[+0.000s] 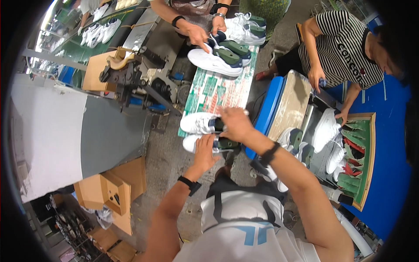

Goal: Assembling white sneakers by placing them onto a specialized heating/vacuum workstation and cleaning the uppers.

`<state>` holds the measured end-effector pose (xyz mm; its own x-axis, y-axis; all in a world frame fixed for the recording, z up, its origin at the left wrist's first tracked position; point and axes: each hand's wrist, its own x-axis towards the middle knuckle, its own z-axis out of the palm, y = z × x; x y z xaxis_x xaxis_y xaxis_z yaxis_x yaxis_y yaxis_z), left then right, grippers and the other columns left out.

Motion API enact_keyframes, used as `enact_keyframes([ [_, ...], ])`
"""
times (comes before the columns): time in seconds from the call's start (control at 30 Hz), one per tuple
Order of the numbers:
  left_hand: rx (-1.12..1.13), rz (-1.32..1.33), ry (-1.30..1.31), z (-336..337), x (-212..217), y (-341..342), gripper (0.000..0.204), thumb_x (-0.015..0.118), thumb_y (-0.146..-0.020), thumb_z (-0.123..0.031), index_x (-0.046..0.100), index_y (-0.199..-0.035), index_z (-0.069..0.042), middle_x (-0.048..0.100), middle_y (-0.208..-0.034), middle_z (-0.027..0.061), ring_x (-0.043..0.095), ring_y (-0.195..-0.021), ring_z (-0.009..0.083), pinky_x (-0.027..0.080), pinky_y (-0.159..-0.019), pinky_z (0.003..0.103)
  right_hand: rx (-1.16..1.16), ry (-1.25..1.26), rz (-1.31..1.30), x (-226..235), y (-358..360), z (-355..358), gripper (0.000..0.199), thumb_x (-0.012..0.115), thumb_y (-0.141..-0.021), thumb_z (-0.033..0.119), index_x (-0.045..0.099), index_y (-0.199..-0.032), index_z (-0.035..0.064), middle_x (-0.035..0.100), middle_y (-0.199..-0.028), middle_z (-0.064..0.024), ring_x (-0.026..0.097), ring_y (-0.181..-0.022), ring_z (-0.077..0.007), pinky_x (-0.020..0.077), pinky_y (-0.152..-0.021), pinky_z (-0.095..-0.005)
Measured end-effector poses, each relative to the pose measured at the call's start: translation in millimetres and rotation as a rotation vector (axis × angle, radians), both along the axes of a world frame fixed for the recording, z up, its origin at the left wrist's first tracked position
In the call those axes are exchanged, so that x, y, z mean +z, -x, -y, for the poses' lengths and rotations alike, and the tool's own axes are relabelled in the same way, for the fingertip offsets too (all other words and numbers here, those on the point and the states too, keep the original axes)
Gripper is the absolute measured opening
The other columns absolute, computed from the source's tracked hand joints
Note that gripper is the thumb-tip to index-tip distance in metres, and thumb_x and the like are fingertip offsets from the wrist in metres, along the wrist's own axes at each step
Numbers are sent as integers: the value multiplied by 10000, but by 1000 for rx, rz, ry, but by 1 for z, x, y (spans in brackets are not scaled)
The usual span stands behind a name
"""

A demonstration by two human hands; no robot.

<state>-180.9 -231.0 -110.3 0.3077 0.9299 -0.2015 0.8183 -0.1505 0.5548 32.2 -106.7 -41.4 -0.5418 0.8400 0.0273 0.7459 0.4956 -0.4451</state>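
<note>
Gripping the upper white shoe (pixel 198 122) at its green-filled opening, the right hand (pixel 235 123) is closing its fingers on it near frame centre, while the left hand (pixel 205 152) is resting flat with fingers spread on the lower white shoe (pixel 205 144) just at 6 o'clock of the first, both lying on the patterned bench (pixel 218 89). At 12 o'clock another person's hand (pixel 197 36) is holding a third shoe (pixel 214 61), and at 3 o'clock a striped-shirt person (pixel 345 48) is working over a green tray (pixel 369 144) with more shoes.
</note>
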Motion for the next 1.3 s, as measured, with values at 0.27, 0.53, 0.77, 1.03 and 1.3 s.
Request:
enact_keyframes([
  [0.27,-54,22,-171,-25,-4,1,868,988,-637,-152,590,-1396,-9,603,-1293,206,550,-1257,431,436,-1145,514,271,-99,663,-53,76,-23,626,906,-762,389,754,-1260,41,721,-1188,-162,681,-1141,-299,465,-970,-441],
  [0.53,79,101,-58,-50,-11,-3,585,872,-745,-109,703,-1304,-80,673,-1278,99,589,-1276,380,483,-1109,509,278,337,483,-42,55,-79,409,876,-726,348,846,-1008,53,764,-1109,-183,743,-1099,-338,541,-988,-447],
  [0.77,34,161,-107,-134,11,-22,613,864,-703,-38,669,-1284,-36,659,-1251,139,590,-1223,403,507,-1036,501,302,182,438,-10,23,-155,388,860,-735,344,841,-977,41,751,-1138,-202,734,-1098,-349,532,-996,-466],
  [1.03,-63,125,-520,-374,-4,-76,614,880,-746,-65,657,-1317,-40,680,-1301,176,606,-1242,420,503,-1062,509,-31,-129,505,3,-32,-347,472,875,-776,415,830,-1089,63,745,-1191,-208,723,-1178,-368,541,-1011,-489],
  [1.3,112,7,-231,-411,-30,-109,892,862,-904,-130,411,-1671,-181,407,-1754,64,325,-1624,420,350,-1251,653,-377,-11,302,-30,-91,-331,767,721,-887,269,538,-1613,101,700,-1294,-247,700,-1204,-424,535,-1045,-533],
])
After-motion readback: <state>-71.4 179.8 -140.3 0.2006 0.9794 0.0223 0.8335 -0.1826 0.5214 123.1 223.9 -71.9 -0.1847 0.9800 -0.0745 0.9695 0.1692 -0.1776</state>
